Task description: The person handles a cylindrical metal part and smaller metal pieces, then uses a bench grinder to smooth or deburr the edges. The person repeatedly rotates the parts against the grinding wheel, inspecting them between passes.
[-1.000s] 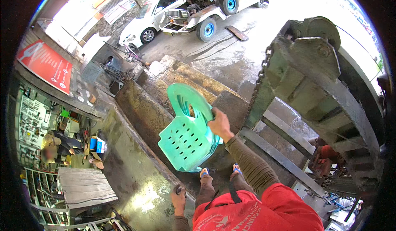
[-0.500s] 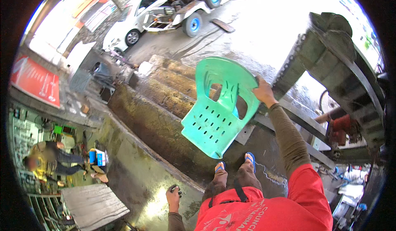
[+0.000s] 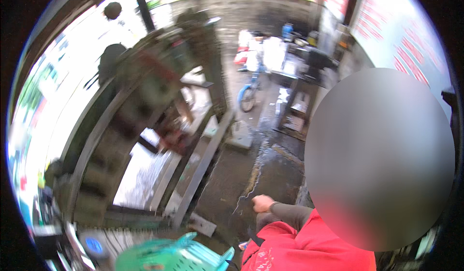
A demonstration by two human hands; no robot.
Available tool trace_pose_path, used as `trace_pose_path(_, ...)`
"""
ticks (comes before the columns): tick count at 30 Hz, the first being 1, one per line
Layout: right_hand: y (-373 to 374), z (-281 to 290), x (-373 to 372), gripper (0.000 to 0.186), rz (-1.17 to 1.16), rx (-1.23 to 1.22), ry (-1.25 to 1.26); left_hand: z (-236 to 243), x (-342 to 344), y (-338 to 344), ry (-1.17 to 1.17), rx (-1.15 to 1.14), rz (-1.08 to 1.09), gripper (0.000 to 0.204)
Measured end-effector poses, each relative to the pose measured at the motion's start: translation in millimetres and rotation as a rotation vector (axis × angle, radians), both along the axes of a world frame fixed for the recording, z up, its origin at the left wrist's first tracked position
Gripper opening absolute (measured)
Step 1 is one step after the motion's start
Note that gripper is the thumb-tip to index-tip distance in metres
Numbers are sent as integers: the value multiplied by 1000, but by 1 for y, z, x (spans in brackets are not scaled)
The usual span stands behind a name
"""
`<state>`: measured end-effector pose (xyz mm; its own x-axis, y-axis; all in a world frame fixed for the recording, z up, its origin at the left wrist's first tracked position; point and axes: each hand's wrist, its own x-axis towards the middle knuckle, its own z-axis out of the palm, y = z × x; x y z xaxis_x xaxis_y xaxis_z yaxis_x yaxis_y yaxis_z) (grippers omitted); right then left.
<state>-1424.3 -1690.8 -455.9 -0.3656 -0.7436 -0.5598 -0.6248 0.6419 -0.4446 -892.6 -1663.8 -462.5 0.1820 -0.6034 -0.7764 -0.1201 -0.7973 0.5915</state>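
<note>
My right hand [image 3: 263,203] is at the lower middle, just in front of my red shirt, with its dark sleeve behind it. Its fingers look curled in, and nothing shows in them. A green plastic chair [image 3: 159,256] with slots in its seat is at the lower left, cut off by the bottom edge. There is a gap between this chair and my right hand. My left hand is out of view, so whether it touches the chair is hidden. Part of my foot [image 3: 243,246] shows between the chair and my shirt.
A large dark machine frame [image 3: 145,77] with metal rails [image 3: 200,169] fills the left. Cracked wet floor [image 3: 227,184] runs ahead toward a small blue bicycle [image 3: 247,97] and a cluttered table [image 3: 285,65]. A brick wall [image 3: 270,10] stands behind. A blurred oval covers much of the right.
My view has swung to the right. My right hand has let go of the green chair, which now lies at the lower left of the picture. My left hand has gone out of view.
</note>
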Motion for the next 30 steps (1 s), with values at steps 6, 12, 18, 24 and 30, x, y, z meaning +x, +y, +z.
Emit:
trace_pose_path(6,162,-28,-159,27,-970,-187,43,-30,-110,-125,23,127,-604,40)
trace_pose_path(12,259,-31,-229,28,-1259,-33,-38,-34,-375,-209,-44,-8,-954,31)
trace_pose_path(18,268,-11,-300,27,-1361,-65,-67,18,-627,-235,187,-274,-1143,32)
trace_pose_path(24,254,-40,-391,26,-1603,-263,0,2,-751,-287,-89,-76,-1341,32)
trace_pose_path(30,253,-75,-441,28,-1920,-162,115,-28,-923,-341,7,-122,-1557,21)
